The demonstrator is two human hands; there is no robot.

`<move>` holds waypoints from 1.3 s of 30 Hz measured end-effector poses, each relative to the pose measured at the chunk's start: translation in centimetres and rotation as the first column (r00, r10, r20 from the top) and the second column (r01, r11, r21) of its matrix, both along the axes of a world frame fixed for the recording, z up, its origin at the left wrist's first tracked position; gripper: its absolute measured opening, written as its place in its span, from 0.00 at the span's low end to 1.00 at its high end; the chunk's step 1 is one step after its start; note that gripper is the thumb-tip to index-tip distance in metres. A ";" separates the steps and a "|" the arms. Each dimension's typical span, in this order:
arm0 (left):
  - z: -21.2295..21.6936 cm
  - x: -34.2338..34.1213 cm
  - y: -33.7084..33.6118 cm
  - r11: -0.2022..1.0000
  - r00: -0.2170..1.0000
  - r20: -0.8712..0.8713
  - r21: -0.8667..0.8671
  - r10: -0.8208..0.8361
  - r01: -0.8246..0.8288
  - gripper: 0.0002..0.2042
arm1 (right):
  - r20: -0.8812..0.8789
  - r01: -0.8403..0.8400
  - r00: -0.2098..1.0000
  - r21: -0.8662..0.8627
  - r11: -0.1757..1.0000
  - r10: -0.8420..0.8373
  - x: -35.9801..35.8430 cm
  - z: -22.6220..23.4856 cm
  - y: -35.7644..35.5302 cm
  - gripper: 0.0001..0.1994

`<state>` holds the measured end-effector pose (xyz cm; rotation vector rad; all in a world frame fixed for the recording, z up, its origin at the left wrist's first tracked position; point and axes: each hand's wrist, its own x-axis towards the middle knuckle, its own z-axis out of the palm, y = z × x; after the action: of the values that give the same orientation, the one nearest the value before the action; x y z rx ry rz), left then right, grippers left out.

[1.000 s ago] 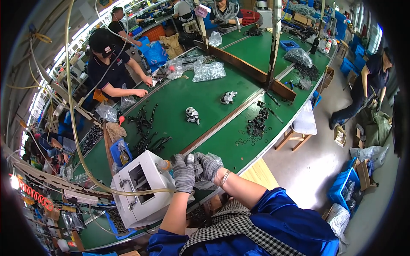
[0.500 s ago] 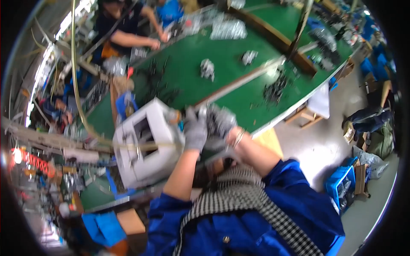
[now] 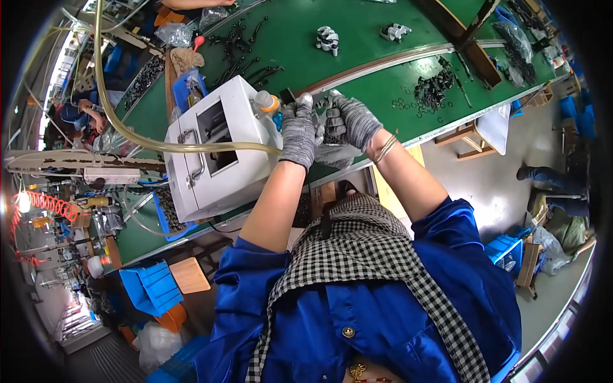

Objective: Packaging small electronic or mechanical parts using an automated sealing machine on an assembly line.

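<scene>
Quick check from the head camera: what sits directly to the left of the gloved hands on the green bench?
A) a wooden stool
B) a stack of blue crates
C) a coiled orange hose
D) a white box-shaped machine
D: the white box-shaped machine stands on the green bench right beside the left hand, with the right hand on the far side of it.

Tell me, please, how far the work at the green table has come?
Done: two assembled grey parts lie further up the green table. In hand: left hand and right hand, both gloved, close together on a small part beside the white machine. Left: a pile of loose black pieces waits on the right.
</scene>
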<state>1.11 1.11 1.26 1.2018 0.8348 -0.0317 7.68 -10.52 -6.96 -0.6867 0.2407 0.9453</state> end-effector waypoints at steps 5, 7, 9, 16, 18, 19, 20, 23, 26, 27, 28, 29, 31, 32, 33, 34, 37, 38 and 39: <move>0.1 0.2 1.2 0.998 0.996 0.083 -0.065 0.027 -0.022 0.12 | 0.359 0.036 0.917 -0.506 0.862 0.173 0.1 2.9 -1.1 0.17; 0.6 0.3 1.1 0.991 0.990 0.119 -0.119 0.071 -0.057 0.13 | 0.610 0.175 0.598 -0.733 0.658 0.520 0.7 2.6 -1.5 0.16; 0.6 0.2 1.1 0.986 0.986 0.136 -0.146 0.097 -0.077 0.14 | 0.623 0.292 0.381 -0.782 0.551 0.683 0.8 3.2 -1.1 0.16; 0.4 0.3 1.3 0.995 0.996 0.078 -0.087 0.053 -0.046 0.14 | 0.214 0.372 -0.115 -0.896 0.242 0.970 0.0 5.0 0.2 0.14; 0.4 0.1 1.2 0.995 0.994 0.093 -0.087 0.050 -0.042 0.14 | 0.259 0.395 -0.118 -0.874 0.284 0.959 -0.2 4.0 -0.1 0.14; 0.3 0.1 1.2 0.996 0.993 0.108 -0.087 0.044 -0.035 0.14 | 0.302 0.419 -0.117 -0.849 0.323 0.946 -0.3 3.8 -0.2 0.14; 0.2 0.1 1.1 0.996 0.992 0.123 -0.086 0.037 -0.027 0.14 | 0.345 0.442 -0.118 -0.821 0.360 0.931 -0.4 3.6 -0.4 0.14; 0.2 0.1 1.0 0.995 0.992 0.114 -0.092 0.046 -0.035 0.14 | 0.358 0.465 -0.175 -0.791 0.398 0.917 -0.4 3.3 -0.9 0.14; -0.1 0.1 0.8 0.997 0.992 0.114 -0.074 0.045 -0.037 0.14 | 0.398 0.476 -0.200 -0.760 0.444 0.895 -0.5 3.5 -1.1 0.16; -0.3 0.1 0.7 0.998 0.992 0.115 -0.056 0.044 -0.038 0.14 | 0.430 0.471 -0.197 -0.747 0.470 0.881 -0.6 3.5 -1.2 0.17; -0.4 0.1 0.7 0.999 0.992 0.115 -0.037 0.043 -0.039 0.14 | 0.461 0.466 -0.195 -0.733 0.496 0.865 -0.6 3.4 -1.2 0.18; -0.4 0.1 0.6 0.999 0.992 0.117 -0.035 0.039 -0.035 0.14 | 0.463 0.470 -0.192 -0.731 0.496 0.865 -0.7 3.3 -1.3 0.18; -0.4 0.1 0.5 0.998 0.996 0.086 -0.052 0.031 -0.026 0.15 | 0.533 0.469 -0.161 -0.699 0.539 0.831 -0.8 3.1 -1.4 0.19; -0.5 0.0 0.5 0.998 0.997 0.070 -0.061 0.027 -0.023 0.15 | 0.566 0.469 -0.145 -0.683 0.560 0.812 -0.9 3.0 -1.6 0.20; -0.6 0.0 0.4 0.998 0.997 0.070 -0.060 0.023 -0.019 0.15 | 0.567 0.471 -0.142 -0.682 0.559 0.811 -0.9 2.9 -1.8 0.20; -0.6 -0.1 0.2 0.998 0.997 0.071 -0.052 0.028 -0.025 0.14 | 0.623 0.404 -0.063 -0.698 0.591 0.780 -0.9 3.6 -2.1 0.21; -0.8 -0.1 0.0 0.999 0.997 0.072 -0.036 0.035 -0.033 0.14 | 0.703 0.271 0.111 -0.702 0.659 0.703 -0.7 4.5 -2.7 0.23; -0.9 -0.1 0.0 1.000 0.997 0.072 -0.015 0.023 -0.022 0.14 | 0.757 0.255 0.142 -0.651 0.715 0.638 -0.5 4.3 -2.8 0.24; -1.0 -0.2 0.0 1.000 0.997 0.072 0.005 0.010 -0.010 0.13 | 0.803 0.242 0.174 -0.595 0.766 0.569 -0.4 4.3 -2.8 0.24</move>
<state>0.93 1.09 0.22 1.1968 0.7786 0.0218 7.25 -13.32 -2.64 -1.9061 -0.8232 0.4042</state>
